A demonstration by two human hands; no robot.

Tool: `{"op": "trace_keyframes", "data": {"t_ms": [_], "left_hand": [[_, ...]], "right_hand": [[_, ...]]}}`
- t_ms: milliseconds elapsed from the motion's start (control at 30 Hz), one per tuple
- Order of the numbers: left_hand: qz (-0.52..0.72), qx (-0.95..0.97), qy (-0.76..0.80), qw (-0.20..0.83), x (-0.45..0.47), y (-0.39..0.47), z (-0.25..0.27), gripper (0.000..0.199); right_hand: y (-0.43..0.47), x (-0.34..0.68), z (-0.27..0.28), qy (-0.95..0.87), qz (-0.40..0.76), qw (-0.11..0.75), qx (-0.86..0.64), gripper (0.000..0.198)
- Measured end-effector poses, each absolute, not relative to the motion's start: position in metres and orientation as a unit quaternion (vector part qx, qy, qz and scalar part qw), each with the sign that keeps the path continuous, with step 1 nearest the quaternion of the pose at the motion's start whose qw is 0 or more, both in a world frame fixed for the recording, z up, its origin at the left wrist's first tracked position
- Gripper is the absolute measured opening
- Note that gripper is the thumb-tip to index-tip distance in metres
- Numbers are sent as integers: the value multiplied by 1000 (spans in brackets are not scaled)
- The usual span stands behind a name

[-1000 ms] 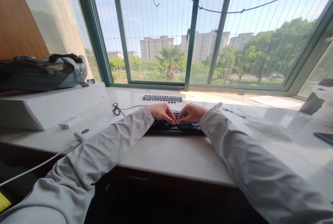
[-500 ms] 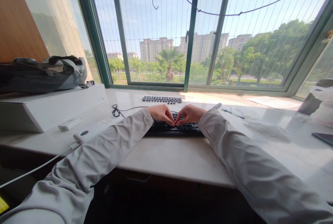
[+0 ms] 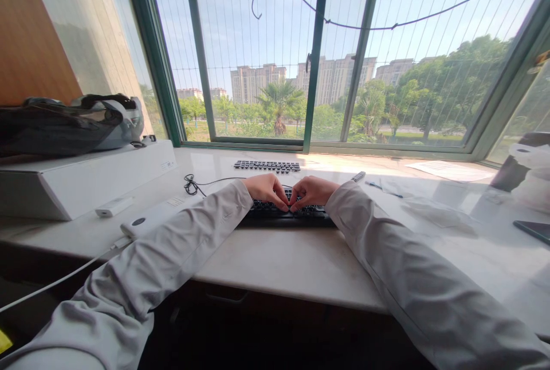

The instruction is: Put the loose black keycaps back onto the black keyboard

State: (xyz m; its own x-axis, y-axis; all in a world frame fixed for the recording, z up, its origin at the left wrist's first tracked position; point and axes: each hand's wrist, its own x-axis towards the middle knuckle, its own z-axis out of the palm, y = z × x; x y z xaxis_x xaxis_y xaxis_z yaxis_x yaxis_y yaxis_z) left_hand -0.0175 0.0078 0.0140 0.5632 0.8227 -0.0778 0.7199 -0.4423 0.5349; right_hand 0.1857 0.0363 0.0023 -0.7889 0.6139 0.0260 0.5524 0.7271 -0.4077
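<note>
A black keyboard (image 3: 283,221) lies on the pale worktop, partly covered by both forearms and hands. Over its middle, my left hand (image 3: 267,189) is bent down with thumb and fingers pinched together. My right hand (image 3: 313,191) mirrors it from the other side, also in a pinch, and the fingertips of the two hands nearly meet at the keys. Whatever sits between the fingertips is too small to make out. Behind the keyboard, rows of loose dark keycaps (image 3: 266,166) are laid out on the worktop.
A coiled black cable (image 3: 192,185) lies left of the keyboard. Further left are a white power strip (image 3: 141,222) and a white box (image 3: 86,178) carrying dark gear. To the right lie a slim pen-like tool (image 3: 384,188), a clear plastic bag (image 3: 438,212) and a phone (image 3: 533,231).
Both hands stay over the same part of the keyboard, fingertips still together. Only a very slight shift of the view and hands shows.
</note>
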Motion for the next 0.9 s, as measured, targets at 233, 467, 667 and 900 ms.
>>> {"op": "trace_keyframes", "data": {"t_ms": [233,467,667,900], "left_hand": [[73,833,470,283,-18,8,13,49],[84,832,467,286,-18,6,14,48],[103,815,473,319,-17,11,7,51],[100,809,480,325,-17,15,5,53]], "right_hand": [[36,187,3,-923,213,80,-309,49],[32,184,4,-924,210,81,-311,44],[30,184,6,-905,254,84,-330,45],[33,180,6,-872,273,64,-401,35]]}}
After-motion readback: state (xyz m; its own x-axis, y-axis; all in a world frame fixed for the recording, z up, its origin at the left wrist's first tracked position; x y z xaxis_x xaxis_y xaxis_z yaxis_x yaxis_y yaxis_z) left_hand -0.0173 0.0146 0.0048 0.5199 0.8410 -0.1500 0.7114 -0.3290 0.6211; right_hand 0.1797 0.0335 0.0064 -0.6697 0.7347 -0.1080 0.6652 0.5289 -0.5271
